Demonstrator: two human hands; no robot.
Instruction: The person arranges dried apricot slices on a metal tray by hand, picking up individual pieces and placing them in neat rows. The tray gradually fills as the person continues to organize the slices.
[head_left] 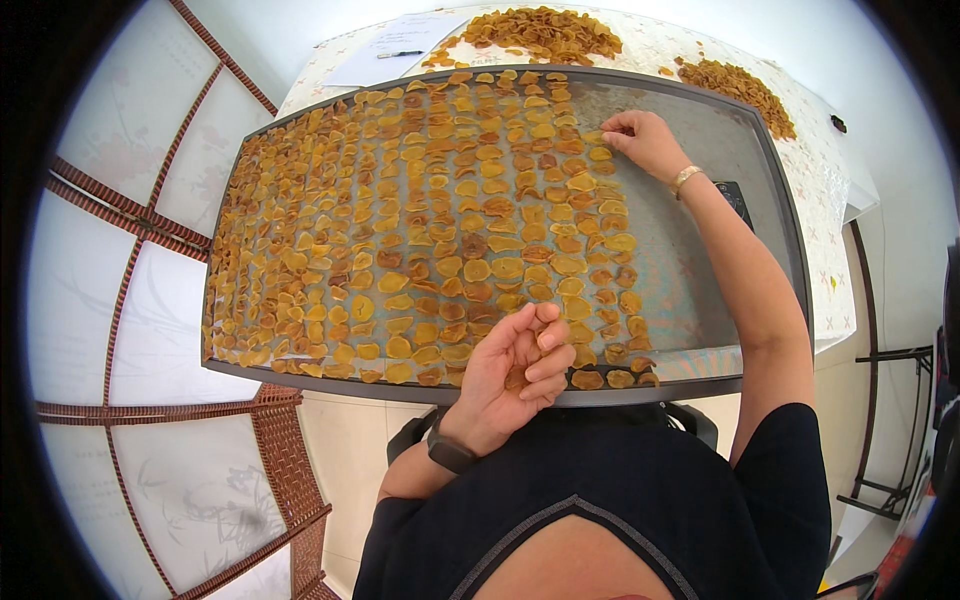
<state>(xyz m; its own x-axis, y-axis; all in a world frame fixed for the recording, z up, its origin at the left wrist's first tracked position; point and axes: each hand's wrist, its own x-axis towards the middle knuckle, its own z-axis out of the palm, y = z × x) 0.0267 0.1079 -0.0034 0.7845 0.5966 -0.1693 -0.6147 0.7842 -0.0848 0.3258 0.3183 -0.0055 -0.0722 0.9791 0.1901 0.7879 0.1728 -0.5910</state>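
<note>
Yellow-brown dried slices (477, 270) lie in close rows over most of a large grey panel with a dark frame (690, 290). At the top of the rightmost rows, my right hand (645, 145) reaches down with thumb and fingers pinched on a dried slice, which the fingertips mostly cover. My left hand (515, 360) hovers over the panel's near edge, palm up. Its fingers curl inward around dried slices, of which only a brown bit shows in the palm. A dark watch (450, 452) is on the left wrist, a bracelet (687, 178) on the right.
Behind the panel, a patterned tablecloth (825, 215) bears a large heap of slices (540, 35) and a smaller heap (740, 88). A paper sheet (375, 55) with a pen (400, 54) lies far left. A folding screen (180, 320) stands left; a dark metal rack (895, 420) stands right.
</note>
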